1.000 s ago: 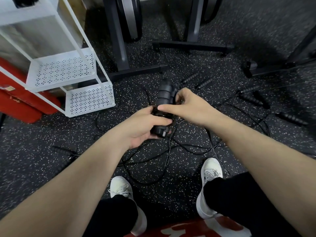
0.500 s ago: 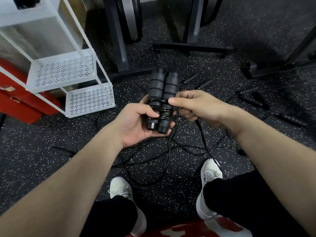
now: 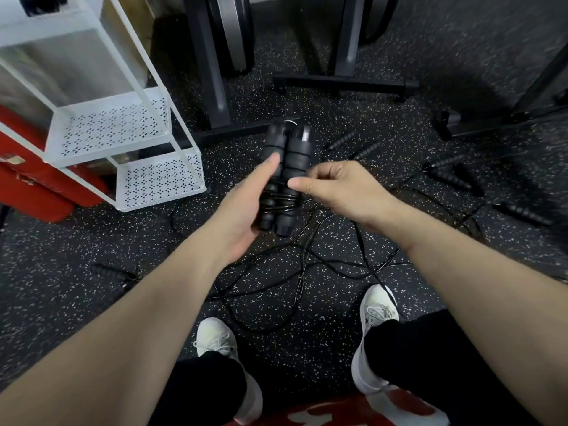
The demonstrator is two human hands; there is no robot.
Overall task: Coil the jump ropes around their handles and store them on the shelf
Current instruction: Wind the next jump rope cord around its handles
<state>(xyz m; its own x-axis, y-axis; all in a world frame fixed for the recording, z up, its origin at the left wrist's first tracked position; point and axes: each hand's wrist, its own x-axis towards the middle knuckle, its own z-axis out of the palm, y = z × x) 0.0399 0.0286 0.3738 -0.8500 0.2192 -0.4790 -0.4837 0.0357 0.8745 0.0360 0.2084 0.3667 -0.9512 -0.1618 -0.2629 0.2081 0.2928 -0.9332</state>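
My left hand [image 3: 242,210] grips a pair of black ribbed jump-rope handles [image 3: 292,161] held side by side, upright, thumb pressed on the left handle. A few turns of thin black rope [image 3: 284,200] circle the lower part of the pair. My right hand [image 3: 338,189] pinches the rope just right of the handles, fingers curled. The rest of that rope [image 3: 310,272] trails down to the floor in loose loops. The white perforated shelf unit [image 3: 129,142] stands at the left.
More black handles lie on the speckled floor: two [image 3: 353,146] beyond my hands, others [image 3: 451,173] at the right, one [image 3: 110,273] at the left. Black machine bases [image 3: 344,83] stand ahead. A red box [image 3: 37,186] sits behind the shelf. My white shoes [image 3: 376,315] are below.
My left hand has turned the handle pair upright and shifted its grip, thumb moving up onto the handles. My right hand has carried the rope round to the right side, adding turns.
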